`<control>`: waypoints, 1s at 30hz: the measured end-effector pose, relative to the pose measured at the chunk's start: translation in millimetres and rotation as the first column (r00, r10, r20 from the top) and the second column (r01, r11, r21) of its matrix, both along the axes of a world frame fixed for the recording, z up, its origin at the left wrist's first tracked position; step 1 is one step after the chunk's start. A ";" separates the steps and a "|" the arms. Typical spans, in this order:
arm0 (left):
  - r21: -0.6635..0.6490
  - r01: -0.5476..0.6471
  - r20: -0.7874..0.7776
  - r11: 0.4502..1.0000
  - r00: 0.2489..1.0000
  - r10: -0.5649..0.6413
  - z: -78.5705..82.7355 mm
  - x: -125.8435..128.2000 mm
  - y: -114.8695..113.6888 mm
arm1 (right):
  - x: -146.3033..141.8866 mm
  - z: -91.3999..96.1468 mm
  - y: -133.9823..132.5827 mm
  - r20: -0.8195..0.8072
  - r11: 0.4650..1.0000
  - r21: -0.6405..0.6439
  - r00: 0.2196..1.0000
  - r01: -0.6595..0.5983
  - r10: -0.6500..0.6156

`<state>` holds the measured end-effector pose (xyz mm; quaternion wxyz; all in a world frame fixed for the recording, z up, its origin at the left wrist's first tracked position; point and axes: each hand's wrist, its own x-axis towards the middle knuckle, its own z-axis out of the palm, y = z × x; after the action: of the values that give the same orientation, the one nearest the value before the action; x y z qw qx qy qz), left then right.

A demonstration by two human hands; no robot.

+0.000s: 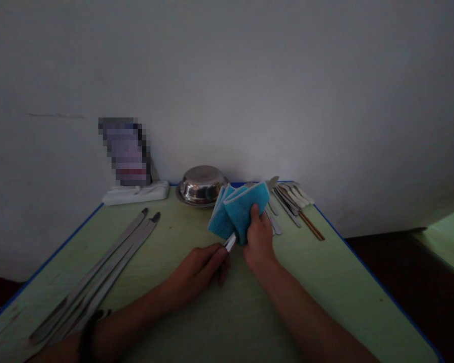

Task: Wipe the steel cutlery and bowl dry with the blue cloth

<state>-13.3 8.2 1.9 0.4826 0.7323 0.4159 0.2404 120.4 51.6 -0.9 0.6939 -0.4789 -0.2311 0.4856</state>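
Observation:
My right hand (pixel 260 238) is closed around a folded blue cloth (pixel 242 209) with pale edging, thumb pressed on its near side. Below and left of it, my left hand (pixel 206 264) pinches the shiny metal handle of a utensil (pixel 230 242). The utensil's far end disappears into the cloth, so its kind is hidden. Both hands are above the middle of a pale green table (pixel 166 242). Just beyond the right hand lie several metal utensils (pixel 275 224), partly covered by the cloth and hand.
An upturned steel bowl (pixel 203 184) stands at the back. Wooden chopsticks (pixel 312 226) and white-handled cutlery (pixel 300 194) lie at back right. Long metal strips (pixel 109 262) lie at left, under my left forearm. A blurred upright panel (pixel 126 154) rests on a white base (pixel 136 193) near the wall.

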 end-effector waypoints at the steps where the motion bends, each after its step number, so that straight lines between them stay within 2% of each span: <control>1: 0.020 -0.010 -0.015 1.000 1.000 0.011 -0.1 0.4 0.3 | -2.9 -0.5 -2.3 -0.007 1.000 0.000 1.000 -0.014 0.014; 5: 0.070 -0.089 -0.031 0.994 0.995 0.092 -2.4 1.0 1.6 | -17.8 -7.6 -13.4 0.013 0.999 0.005 0.999 -0.036 0.036; 12: 0.008 -0.174 -0.033 0.985 0.984 0.174 1.0 2.3 2.5 | -24.2 -9.7 -20.7 0.039 0.994 -0.047 0.995 -0.094 0.096; 16: 0.012 -0.176 -0.014 0.984 0.984 0.176 3.5 0.8 2.6 | -24.3 -7.2 -22.4 0.071 0.990 -0.090 0.991 -0.106 0.113; 24: 0.119 -0.226 -0.043 0.967 0.972 0.232 -1.1 -3.3 5.4 | -30.0 -10.6 -26.0 0.104 0.986 -0.120 0.986 -0.116 0.129; 30: 0.162 -0.188 -0.055 0.969 0.979 0.199 0.5 -1.5 3.1 | -21.9 -10.4 -16.2 0.004 0.984 -0.166 0.998 -0.069 0.070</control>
<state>-14.8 11.3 2.4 0.3832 0.7319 0.4819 0.2921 98.5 35.4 -11.3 0.6330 -0.5292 -0.2100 0.5245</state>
